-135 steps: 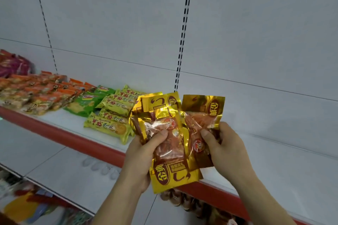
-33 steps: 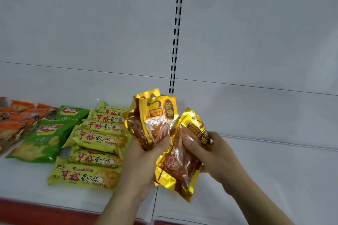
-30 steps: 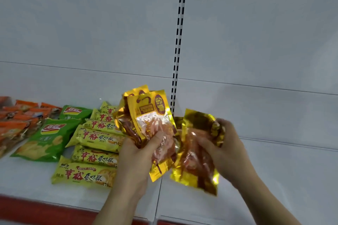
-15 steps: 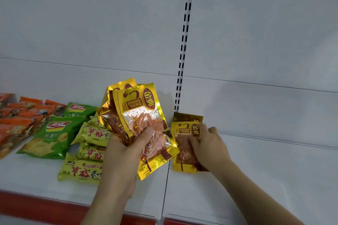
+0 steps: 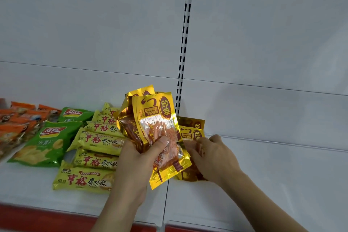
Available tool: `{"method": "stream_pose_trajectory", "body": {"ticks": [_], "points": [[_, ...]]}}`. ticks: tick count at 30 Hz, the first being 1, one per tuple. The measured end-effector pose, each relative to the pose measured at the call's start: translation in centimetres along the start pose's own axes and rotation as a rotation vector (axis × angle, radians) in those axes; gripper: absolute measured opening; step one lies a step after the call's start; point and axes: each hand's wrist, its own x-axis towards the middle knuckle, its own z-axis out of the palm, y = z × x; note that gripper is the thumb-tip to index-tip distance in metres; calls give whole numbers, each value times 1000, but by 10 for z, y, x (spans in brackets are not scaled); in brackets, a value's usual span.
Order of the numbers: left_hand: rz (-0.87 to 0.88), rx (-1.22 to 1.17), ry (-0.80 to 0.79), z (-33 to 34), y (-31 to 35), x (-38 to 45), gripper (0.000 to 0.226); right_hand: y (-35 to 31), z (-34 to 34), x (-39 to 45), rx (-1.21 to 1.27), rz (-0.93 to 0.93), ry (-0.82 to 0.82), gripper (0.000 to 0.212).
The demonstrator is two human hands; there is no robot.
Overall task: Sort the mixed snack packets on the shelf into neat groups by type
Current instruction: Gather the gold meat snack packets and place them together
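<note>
My left hand (image 5: 139, 158) grips a bunch of gold foil snack packets (image 5: 152, 122) upright above the white shelf (image 5: 263, 184). Just to its right, my right hand (image 5: 214, 156) presses flat on two more gold packets (image 5: 192, 133) lying on the shelf against the back wall, its fingers closed on the upper one. Left of my hands lie several yellow-green biscuit packets (image 5: 98, 140) in a stack of rows. Two green crisp bags (image 5: 44, 143) lie further left, then several orange packets (image 5: 17, 120) at the left edge.
A slotted upright rail (image 5: 185, 39) runs down the white back panel behind the gold packets. The shelf has a red front edge (image 5: 37, 216). Bare white shelf surface extends to the right of my right hand.
My right hand carried one gold packet away from the bunch and laid it on the shelf on top of another by the back wall. The left hand kept the remaining packets.
</note>
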Motion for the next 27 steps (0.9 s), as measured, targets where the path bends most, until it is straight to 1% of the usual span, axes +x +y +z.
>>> {"method": "stream_pose_trajectory", "body": {"ticks": [2, 4, 5, 6, 8, 9, 11, 12, 14, 17, 19, 21, 22, 24, 25, 26, 27], "points": [[-21, -21, -19, 2, 0, 0, 31, 2, -12, -4, 150, 49, 100, 46], [-16, -16, -43, 6, 0, -2, 27, 0, -29, -13, 443, 41, 223, 31], [-14, -3, -56, 9, 1, -3, 28, -4, -37, -20, 606, 18, 212, 27], [-13, 6, -72, 12, 1, -5, 29, -11, -43, -27, 731, -20, 159, 23], [-14, 10, -99, 18, 1, -8, 31, -24, -47, -44, 818, -100, 53, 19], [-18, -1, -107, 20, 1, -9, 29, -28, -46, -50, 848, -115, 35, 21], [-64, -79, -124, 23, 4, -12, 25, -30, -45, -54, 949, -68, 39, 23], [-105, -130, -133, 23, 7, -14, 28, -29, -45, -55, 986, -39, 41, 21], [-157, -172, -142, 22, 9, -15, 31, -25, -47, -56, 1016, 11, 36, 18], [-149, -128, -68, 21, 7, -16, 17, -15, -47, -57, 1018, 83, 80, 15], [-132, -107, -3, 14, 7, -14, 11, -3, -47, -53, 962, 155, 207, 13], [-134, -138, 25, 6, 11, -12, 13, 13, -48, -48, 924, 249, 316, 13], [-126, -152, 22, 2, 13, -12, 15, 19, -47, -47, 920, 277, 317, 19], [-96, -165, 6, -4, 19, -12, 18, 24, -40, -48, 929, 259, 244, 46], [-82, -169, 4, -7, 20, -12, 19, 23, -35, -50, 887, 223, 210, 58], [-74, -169, 5, -8, 21, -13, 18, 22, -29, -53, 811, 173, 190, 62], [-70, -171, 10, -10, 21, -14, 17, 19, -23, -55, 723, 121, 178, 60]]}}
